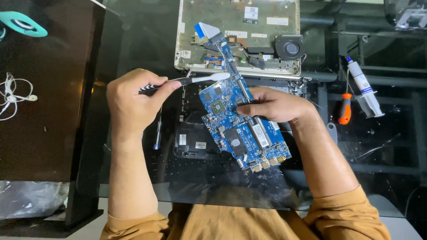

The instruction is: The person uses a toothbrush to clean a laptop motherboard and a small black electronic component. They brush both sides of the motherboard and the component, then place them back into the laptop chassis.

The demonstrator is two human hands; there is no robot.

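A dark glass tabletop (133, 40) carries everything in view. At its far edge lies an opened laptop base (238, 35), pale-rimmed, with a round black fan (289, 47) at its right corner. Nearer the person, a black laptop panel (191, 133) lies flat under the work. Above that panel a blue circuit board (242, 129) is held tilted, its long axis running from the upper left down to the lower right, where a row of metal ports shows.

The right hand (275, 106) is closed on the circuit board from the right, fingers curled over its middle edge. The left hand (133, 100) is closed around the dark striped handle of a toothbrush (195, 80), whose white head points right and sits just above the board's upper end.

To the right, well apart from the hands, lie a syringe (361, 84) with a blue tip and, just beside it, an orange-handled screwdriver (344, 109). A thin blue-tipped tool (158, 133) lies beside the left wrist. White earphones (13, 95) rest at the far left.
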